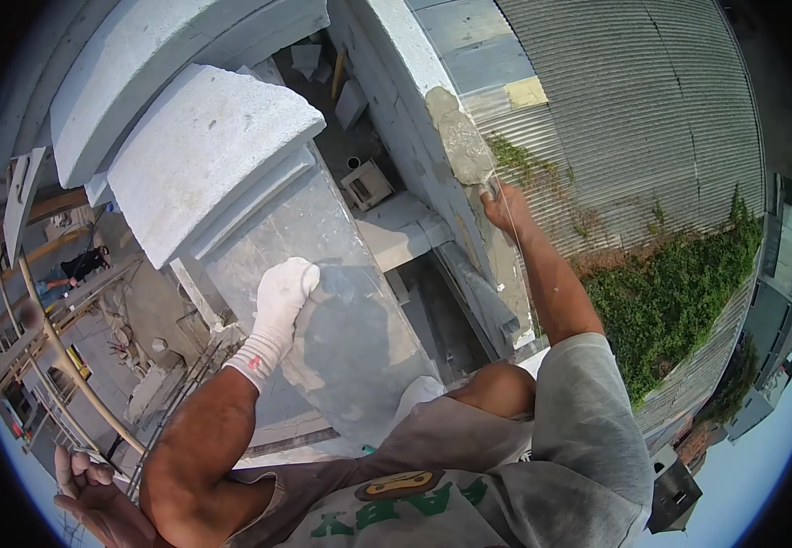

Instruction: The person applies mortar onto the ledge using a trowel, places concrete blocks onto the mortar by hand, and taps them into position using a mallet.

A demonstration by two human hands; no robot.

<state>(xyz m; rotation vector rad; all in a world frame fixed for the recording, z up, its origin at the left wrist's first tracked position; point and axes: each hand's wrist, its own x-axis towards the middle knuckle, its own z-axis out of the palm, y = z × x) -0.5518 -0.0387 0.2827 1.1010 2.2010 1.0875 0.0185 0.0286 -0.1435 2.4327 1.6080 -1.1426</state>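
My left hand (286, 285), in a white knitted glove, is closed in a fist and rests on a smooth grey board (350, 333). Nothing shows in it. My right hand (504, 206), bare, is closed at the top of a long block wall (405, 55), beside a patch of wet-looking grey mortar (462, 137). Its fingers hide most of whatever they grip; a small grey bit shows at the fingertips. A thin string passes close to this hand. Beyond my left hand, a rough white block (218, 137) lies on the board's far end.
Left of me is a drop to a lower floor with bamboo poles (76, 374) and a person in dark clothes (84, 265). A deep gap holds a hollow block (368, 185). Corrugated roofing (633, 100) and green vines (679, 292) lie right. Fingers or toes show lower left.
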